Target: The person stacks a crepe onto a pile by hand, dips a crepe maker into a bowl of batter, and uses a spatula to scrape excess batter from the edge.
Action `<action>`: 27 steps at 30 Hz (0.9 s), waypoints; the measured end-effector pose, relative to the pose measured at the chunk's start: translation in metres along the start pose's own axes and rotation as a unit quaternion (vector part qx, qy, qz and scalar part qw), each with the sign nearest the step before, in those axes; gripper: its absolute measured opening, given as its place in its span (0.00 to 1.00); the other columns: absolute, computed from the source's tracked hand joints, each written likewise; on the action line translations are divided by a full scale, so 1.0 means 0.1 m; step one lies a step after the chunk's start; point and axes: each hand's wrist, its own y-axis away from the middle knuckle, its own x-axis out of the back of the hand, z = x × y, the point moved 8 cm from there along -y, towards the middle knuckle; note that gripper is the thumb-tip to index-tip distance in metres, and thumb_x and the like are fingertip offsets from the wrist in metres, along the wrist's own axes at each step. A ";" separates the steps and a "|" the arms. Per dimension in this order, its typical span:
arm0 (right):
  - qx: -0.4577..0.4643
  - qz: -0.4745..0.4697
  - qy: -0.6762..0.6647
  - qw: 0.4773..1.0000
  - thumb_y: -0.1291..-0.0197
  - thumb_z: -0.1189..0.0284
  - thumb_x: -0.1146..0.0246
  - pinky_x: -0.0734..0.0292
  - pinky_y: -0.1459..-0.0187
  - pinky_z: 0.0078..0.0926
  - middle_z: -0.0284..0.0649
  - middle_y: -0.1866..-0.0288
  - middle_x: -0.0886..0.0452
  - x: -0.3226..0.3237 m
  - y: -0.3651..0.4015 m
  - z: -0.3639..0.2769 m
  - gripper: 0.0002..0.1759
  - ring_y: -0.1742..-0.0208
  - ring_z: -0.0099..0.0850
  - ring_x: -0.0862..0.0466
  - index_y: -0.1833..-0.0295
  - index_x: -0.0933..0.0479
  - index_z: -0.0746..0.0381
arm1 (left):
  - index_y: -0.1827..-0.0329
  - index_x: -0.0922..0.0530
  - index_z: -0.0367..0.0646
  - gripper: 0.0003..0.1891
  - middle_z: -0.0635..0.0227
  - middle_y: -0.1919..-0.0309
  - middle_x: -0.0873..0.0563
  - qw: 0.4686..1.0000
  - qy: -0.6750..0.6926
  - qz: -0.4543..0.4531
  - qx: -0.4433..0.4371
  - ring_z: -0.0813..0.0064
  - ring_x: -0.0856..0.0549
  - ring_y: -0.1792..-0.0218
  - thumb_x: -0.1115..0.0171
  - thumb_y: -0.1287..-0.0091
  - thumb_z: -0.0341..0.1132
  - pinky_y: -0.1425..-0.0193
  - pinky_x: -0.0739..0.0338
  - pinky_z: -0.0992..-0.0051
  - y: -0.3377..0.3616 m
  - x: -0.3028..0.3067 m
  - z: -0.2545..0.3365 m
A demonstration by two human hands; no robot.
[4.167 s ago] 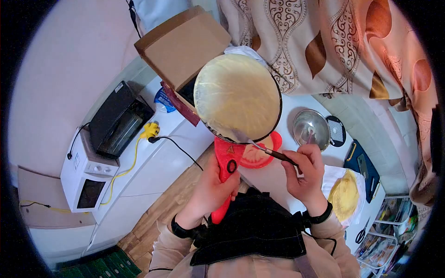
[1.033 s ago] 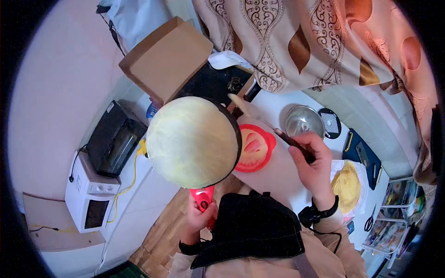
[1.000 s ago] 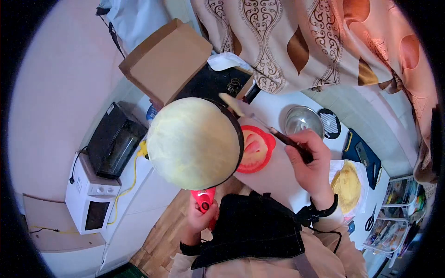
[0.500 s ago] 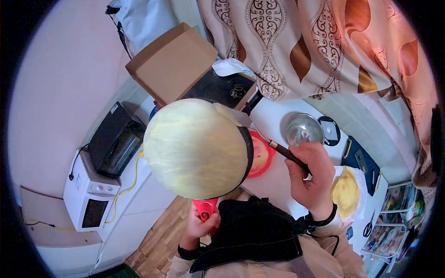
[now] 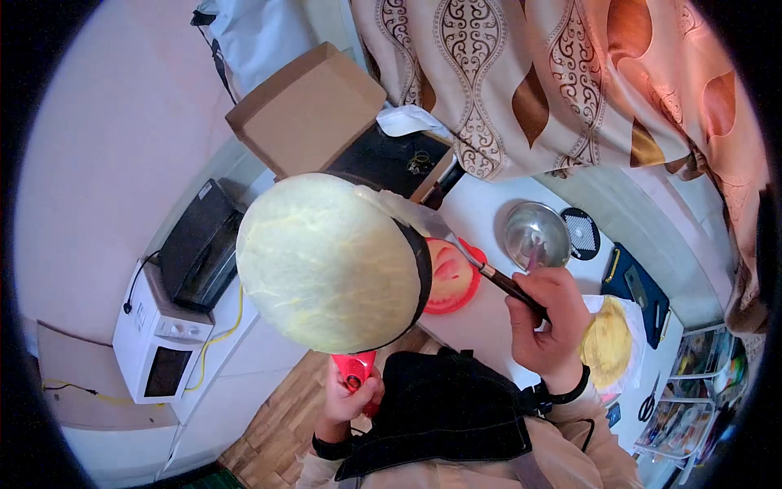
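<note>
My left hand (image 5: 350,391) is closed around the red handle of a crepe pan (image 5: 422,281), held up and tilted. A thin, pale yellow crepe (image 5: 326,261) covers most of the pan's face, leaving the dark rim bare along the right side. In my right hand (image 5: 552,318) is a spatula (image 5: 509,285) with a dark handle. Its metal blade reaches the crepe's upper right edge, where a flap is lifted from the rim. Below the blade, a red round dish (image 5: 471,297) with pale batter in it is partly covered by the pan.
A steel bowl (image 5: 558,236) stands on the white table beside a black perforated disc (image 5: 581,233). Stacked yellow crepes (image 5: 607,342) lie at the right. An open cardboard box (image 5: 305,106) is behind the pan. At the left are a white microwave (image 5: 155,342) and a black oven (image 5: 199,244).
The pan with the crepe has shifted a little left, uncovering more of the red dish. My right hand has moved slightly down, with the spatula still at the crepe's edge.
</note>
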 end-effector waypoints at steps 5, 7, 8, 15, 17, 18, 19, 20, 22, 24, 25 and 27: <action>-0.008 -0.021 0.001 1.000 0.57 0.81 0.35 0.26 0.76 0.22 0.44 0.69 0.24 -0.01 0.03 -0.03 0.14 0.76 0.33 0.21 0.60 0.24 0.65 | 0.43 0.48 0.41 0.27 0.60 0.77 0.26 1.000 0.000 0.013 -0.011 0.74 0.25 0.83 0.47 0.43 0.19 0.82 0.29 0.76 0.02 0.01 0.01; -0.006 -0.023 0.001 1.000 0.57 0.81 0.35 0.26 0.75 0.23 0.44 0.69 0.23 -0.02 0.04 -0.03 0.14 0.75 0.34 0.21 0.60 0.24 0.65 | 0.42 0.48 0.41 0.27 0.60 0.77 0.26 1.000 -0.004 0.014 -0.019 0.74 0.25 0.83 0.48 0.43 0.19 0.82 0.29 0.75 0.02 0.01 0.02; -0.010 -0.022 -0.003 1.000 0.57 0.80 0.35 0.26 0.75 0.24 0.44 0.69 0.23 -0.04 0.04 -0.03 0.14 0.74 0.35 0.21 0.60 0.24 0.65 | 0.42 0.48 0.41 0.27 0.60 0.77 0.26 1.000 0.003 0.015 -0.021 0.74 0.25 0.83 0.48 0.43 0.19 0.82 0.29 0.75 0.02 0.00 0.03; 0.023 -0.022 0.000 0.999 0.57 0.78 0.34 0.25 0.73 0.26 0.45 0.69 0.24 -0.09 0.09 -0.05 0.16 0.73 0.37 0.22 0.59 0.24 0.64 | 0.41 0.48 0.41 0.28 0.60 0.77 0.26 0.999 0.013 0.021 -0.024 0.74 0.25 0.83 0.50 0.43 0.18 0.81 0.28 0.75 0.02 -0.01 0.05; 0.042 -0.021 0.009 0.999 0.57 0.78 0.35 0.25 0.74 0.26 0.45 0.69 0.24 -0.12 0.13 -0.06 0.16 0.74 0.37 0.22 0.58 0.24 0.64 | 0.41 0.48 0.41 0.28 0.60 0.77 0.26 0.999 0.007 0.024 -0.024 0.74 0.26 0.83 0.51 0.44 0.17 0.81 0.28 0.75 0.01 0.00 0.05; 0.063 -0.021 0.018 0.998 0.57 0.78 0.35 0.25 0.74 0.26 0.45 0.69 0.24 -0.13 0.14 -0.09 0.16 0.74 0.37 0.22 0.58 0.25 0.64 | 0.41 0.48 0.41 0.28 0.60 0.77 0.26 0.999 0.001 0.029 -0.025 0.74 0.26 0.83 0.51 0.44 0.17 0.81 0.28 0.75 0.00 0.01 0.05; 0.077 -0.023 0.011 0.997 0.56 0.83 0.36 0.29 0.74 0.22 0.46 0.69 0.25 -0.13 0.12 -0.12 0.15 0.74 0.33 0.24 0.59 0.26 0.67 | 0.41 0.48 0.41 0.28 0.60 0.77 0.26 0.999 0.002 0.028 -0.027 0.74 0.26 0.83 0.51 0.44 0.17 0.81 0.28 0.75 -0.02 0.00 0.05; 0.079 -0.023 0.011 0.997 0.56 0.83 0.36 0.29 0.74 0.22 0.46 0.69 0.25 -0.12 0.14 -0.11 0.15 0.74 0.33 0.24 0.59 0.26 0.67 | 0.41 0.48 0.41 0.28 0.60 0.78 0.26 0.999 0.006 0.028 -0.028 0.74 0.26 0.83 0.52 0.44 0.17 0.81 0.28 0.75 -0.03 0.00 0.05; 0.026 0.022 0.033 0.999 0.57 0.78 0.36 0.25 0.70 0.30 0.45 0.69 0.24 -0.03 0.16 0.06 0.15 0.71 0.40 0.22 0.59 0.25 0.64 | 0.41 0.48 0.41 0.27 0.61 0.78 0.26 0.999 0.010 0.027 -0.033 0.74 0.26 0.83 0.52 0.44 0.17 0.81 0.28 0.75 -0.07 -0.01 0.07; 0.011 0.020 0.036 0.999 0.55 0.80 0.37 0.26 0.67 0.30 0.46 0.69 0.24 -0.02 0.21 0.23 0.13 0.70 0.42 0.22 0.60 0.26 0.65 | 0.42 0.47 0.41 0.26 0.61 0.79 0.26 0.998 -0.012 0.067 -0.007 0.75 0.26 0.84 0.51 0.43 0.17 0.81 0.29 0.75 -0.05 0.05 0.04; -0.029 0.029 0.013 0.999 0.54 0.80 0.38 0.26 0.67 0.31 0.47 0.68 0.24 -0.08 0.29 0.48 0.13 0.69 0.42 0.22 0.60 0.26 0.65 | 0.42 0.47 0.41 0.26 0.61 0.79 0.26 0.998 -0.012 0.068 -0.006 0.75 0.26 0.84 0.51 0.43 0.17 0.81 0.29 0.75 -0.05 0.07 0.03; -0.121 -0.002 -0.001 0.993 0.51 0.80 0.40 0.27 0.65 0.32 0.47 0.67 0.23 -0.33 0.51 1.10 0.10 0.68 0.43 0.22 0.60 0.27 0.64 | 0.43 0.47 0.42 0.25 0.62 0.78 0.26 0.997 -0.040 0.061 -0.039 0.74 0.25 0.84 0.50 0.42 0.18 0.82 0.29 0.76 -0.05 0.12 0.04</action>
